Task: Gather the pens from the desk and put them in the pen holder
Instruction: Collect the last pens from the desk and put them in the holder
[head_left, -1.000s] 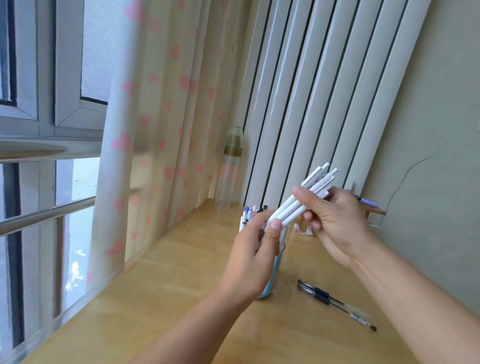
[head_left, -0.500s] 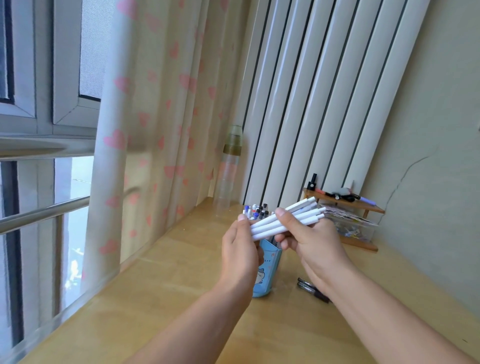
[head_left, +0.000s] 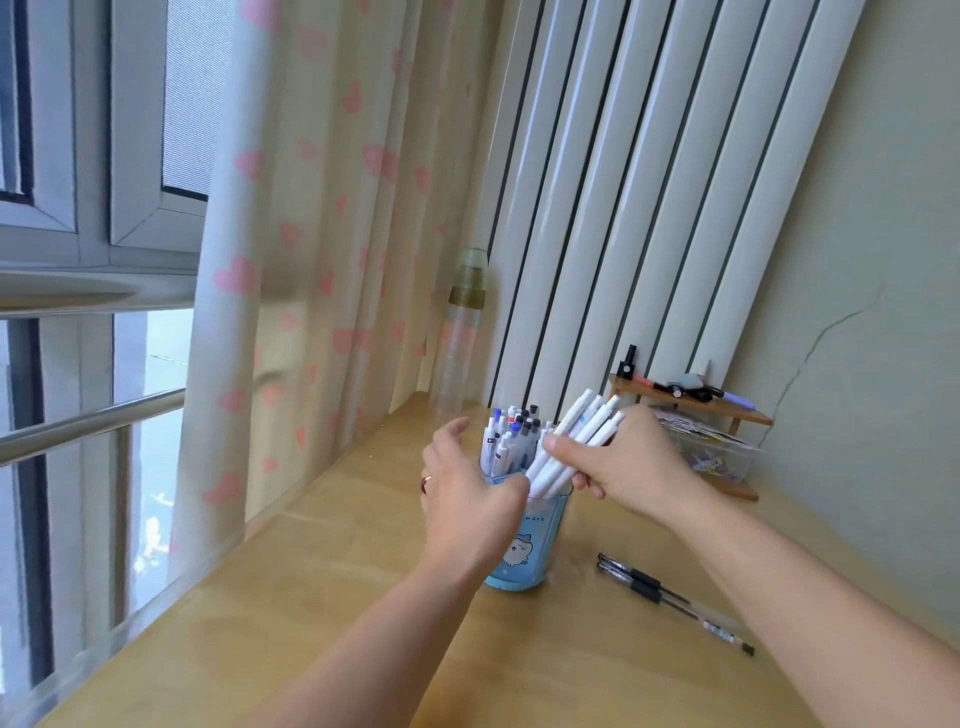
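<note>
Holding a bundle of white pens (head_left: 574, 451) in my right hand (head_left: 636, 470), I have the fingers closed around the middle of them. The bundle is tilted, with the lower ends just inside the mouth of the pen holder (head_left: 527, 545) and the upper ends pointing up and to the right. My left hand (head_left: 467, 499) is open, with the fingers spread; it is at the left side of the holder, near the rim, and it grips nothing. I cannot tell if the palm touches the holder. There is a ring (head_left: 426, 483) on one finger of this hand.

The pen holder is a light blue cup with a small cartoon picture, and it stands upright on the wooden surface (head_left: 332, 613). Inside it there are already many pens (head_left: 506, 436) with blue, black and red caps, standing upright.

Two black pens (head_left: 670, 597) lie on the surface to the right of the holder, side by side, well apart from my hands. Behind the holder stands a clear bottle (head_left: 460, 343), near the curtain (head_left: 311, 260) with pink hearts. At the back right a small wooden shelf (head_left: 727, 413) stands against the wall, with some small things on it that I cannot identify well.
</note>
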